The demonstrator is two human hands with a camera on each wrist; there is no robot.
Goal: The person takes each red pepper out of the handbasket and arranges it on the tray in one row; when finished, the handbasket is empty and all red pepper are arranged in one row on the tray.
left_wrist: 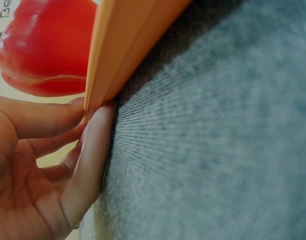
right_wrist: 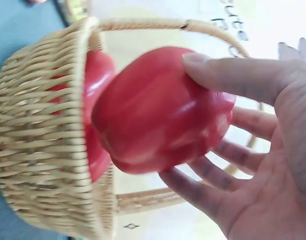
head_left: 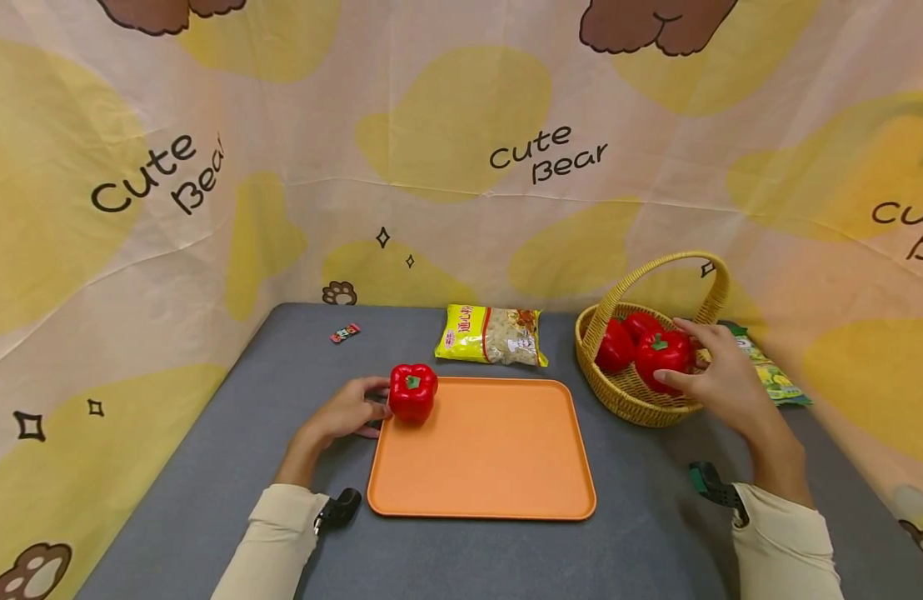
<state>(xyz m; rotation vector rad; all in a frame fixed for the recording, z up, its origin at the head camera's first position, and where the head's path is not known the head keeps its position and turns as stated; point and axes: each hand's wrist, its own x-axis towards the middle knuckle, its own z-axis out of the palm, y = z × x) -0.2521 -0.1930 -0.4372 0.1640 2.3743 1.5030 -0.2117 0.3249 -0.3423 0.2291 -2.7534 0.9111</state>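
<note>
Right hand (head_left: 720, 375), at the right of the head view, has its thumb and fingers curled round a red bell pepper (head_left: 662, 352) just above the wicker basket (head_left: 632, 392), where more red peppers (head_left: 619, 343) lie. The right wrist view shows the thumb across the top of this pepper (right_wrist: 160, 110) and the fingers cupped beneath it, so it sits in a full wrap, not a fingertip pinch.

Left hand (head_left: 351, 410) rests on the grey table (head_left: 281, 367) at the left edge of the orange tray (head_left: 491, 467), fingers fairly straight and touching the tray's rim; it holds nothing. A second pepper (head_left: 412, 392) stands on the tray's upper left corner, just beside those fingers, stem up.

Judging by its looks, the gripped pepper should be light and hollow, firm enough to keep its shape, with a glossy skin that could slide under a loose hold. Taking it round the broad lobed middle seems safest.

A yellow food packet (head_left: 491, 335) lies beyond the tray, and a green packet (head_left: 769, 371) lies right of the basket.
</note>
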